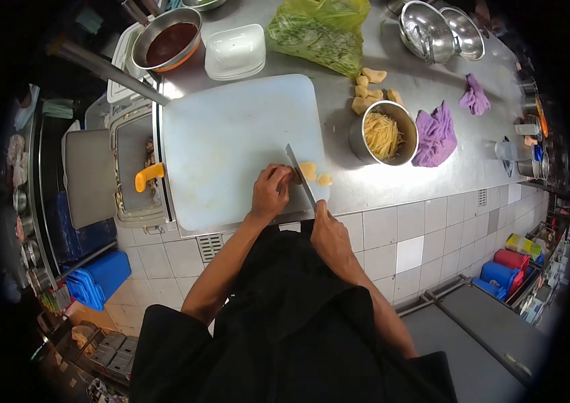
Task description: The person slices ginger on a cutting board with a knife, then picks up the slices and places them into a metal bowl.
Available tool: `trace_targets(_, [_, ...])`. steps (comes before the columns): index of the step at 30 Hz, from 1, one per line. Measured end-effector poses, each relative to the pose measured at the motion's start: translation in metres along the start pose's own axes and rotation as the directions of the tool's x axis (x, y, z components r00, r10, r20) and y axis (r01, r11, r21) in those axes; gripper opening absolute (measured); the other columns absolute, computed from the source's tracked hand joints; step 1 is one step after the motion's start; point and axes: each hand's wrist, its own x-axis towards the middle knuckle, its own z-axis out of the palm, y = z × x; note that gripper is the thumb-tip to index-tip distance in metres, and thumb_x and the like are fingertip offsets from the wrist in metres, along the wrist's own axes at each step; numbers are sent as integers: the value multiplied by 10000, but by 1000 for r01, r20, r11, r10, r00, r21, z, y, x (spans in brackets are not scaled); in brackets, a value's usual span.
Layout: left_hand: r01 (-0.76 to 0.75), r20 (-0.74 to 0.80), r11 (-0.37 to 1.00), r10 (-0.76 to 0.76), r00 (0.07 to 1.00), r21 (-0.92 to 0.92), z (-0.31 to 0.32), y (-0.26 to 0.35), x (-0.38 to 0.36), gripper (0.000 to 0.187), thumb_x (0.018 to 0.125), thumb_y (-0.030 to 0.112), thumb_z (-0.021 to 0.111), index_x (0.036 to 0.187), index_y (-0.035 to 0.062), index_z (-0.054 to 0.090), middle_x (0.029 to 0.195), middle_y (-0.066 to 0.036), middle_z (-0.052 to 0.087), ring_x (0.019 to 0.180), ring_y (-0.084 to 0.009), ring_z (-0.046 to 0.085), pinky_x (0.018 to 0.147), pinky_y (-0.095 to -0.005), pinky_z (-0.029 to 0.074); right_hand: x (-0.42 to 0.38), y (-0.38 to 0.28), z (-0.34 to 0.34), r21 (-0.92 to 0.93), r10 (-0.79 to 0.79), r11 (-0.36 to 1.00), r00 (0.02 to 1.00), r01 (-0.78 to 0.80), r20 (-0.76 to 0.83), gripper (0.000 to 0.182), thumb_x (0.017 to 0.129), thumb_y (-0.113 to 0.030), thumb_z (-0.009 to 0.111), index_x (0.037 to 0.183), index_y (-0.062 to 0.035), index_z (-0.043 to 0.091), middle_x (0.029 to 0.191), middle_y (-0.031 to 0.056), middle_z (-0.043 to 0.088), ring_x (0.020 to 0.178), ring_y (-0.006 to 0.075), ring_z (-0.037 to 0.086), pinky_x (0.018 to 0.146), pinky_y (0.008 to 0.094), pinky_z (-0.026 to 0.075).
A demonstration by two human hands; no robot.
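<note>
My right hand (330,240) is closed around the handle of a kitchen knife (300,173), its blade pointing away from me over the right part of a white cutting board (238,141). Left of the blade, my left hand (272,193) is closed, fingertips curled down beside the knife; whatever lies under them is hidden. Just right of the blade are pale yellow slices (325,180) of what looks like peeled ginger. A steel pot (359,144) beyond the board holds thin yellow shreds (383,136). Behind it lie several peeled ginger pieces (363,104).
White dishes (235,54) and a bowl of dark red sauce (172,41) stand behind the board. A green leafy bag (318,37), purple cloths (436,136) and steel bowls (427,30) are farther right. A bin (138,131) with a yellow-handled tool (149,176) adjoins the left edge.
</note>
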Motion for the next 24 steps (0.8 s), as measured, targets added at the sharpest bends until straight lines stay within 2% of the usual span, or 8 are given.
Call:
trace_targets(2, [21,10,1000,-21,1000,-5,-2,0,-3,181,889,-33,659,1038,70,669,1016,-111,674,882,-368,653,759,-455,541,0,-3,0,-30,91,996,992,-89,82,306,914,42,473,1215,4,428,1043,319,647,885,533,651,760,624,520])
trace_targets(4, [-16,-10,1000,16,1000,10,-2,-1,-2,184,888,-35,658,1041,67,669,1013,-118,673,898,-362,663,762,-453,547,5,-1,5,-234,-234,955,949,184,-211,444,865,44,530,1295,-9,431,1185,293,591,989,507,628,836,611,512])
trace_targets(5, [-26,1,1000,26,1000,2,-3,-1,-2,184,888,-35,658,1041,67,669,1013,-118,673,898,-362,663,762,-453,547,11,-4,3,-235,-223,957,949,170,-222,444,865,44,530,1295,-9,431,1185,293,591,989,507,628,836,611,512])
trace_targets(7, [-14,21,1000,14,1000,21,-4,-2,-2,176,880,-45,655,1024,56,670,996,-124,672,914,-355,673,776,-442,552,31,-9,-3,28,-170,984,969,178,-179,580,801,24,609,1352,-33,437,1254,272,521,1066,502,585,899,583,498])
trace_targets(8, [-20,32,1000,20,999,14,-4,1,-2,176,880,-45,655,1024,56,670,996,-124,672,914,-355,673,776,-442,552,37,-10,-4,28,-159,985,969,167,-187,580,801,24,609,1352,-33,437,1254,272,521,1066,502,585,899,583,498])
trace_targets(10, [-34,13,999,34,999,21,-7,7,1,178,868,-61,649,1007,47,676,982,-130,672,897,-351,679,767,-430,556,48,-10,-5,275,-44,959,995,68,-91,684,738,45,612,1394,-63,454,1170,250,526,1059,452,579,906,504,500])
trace_targets(20, [-35,-39,999,34,999,-14,-6,8,2,186,849,-77,662,982,48,697,943,-119,700,853,-329,702,751,-397,566,55,2,6,258,0,966,1000,-5,20,702,801,-3,573,1481,-66,411,1136,258,541,1040,457,587,931,511,502])
trace_targets(24, [-36,-41,999,36,998,-5,-6,6,2,166,862,-71,663,982,41,687,945,-126,708,852,-334,708,744,-393,566,43,3,5,192,-50,979,996,63,-72,700,788,-8,594,1468,-62,435,1163,263,543,1033,456,601,925,520,505])
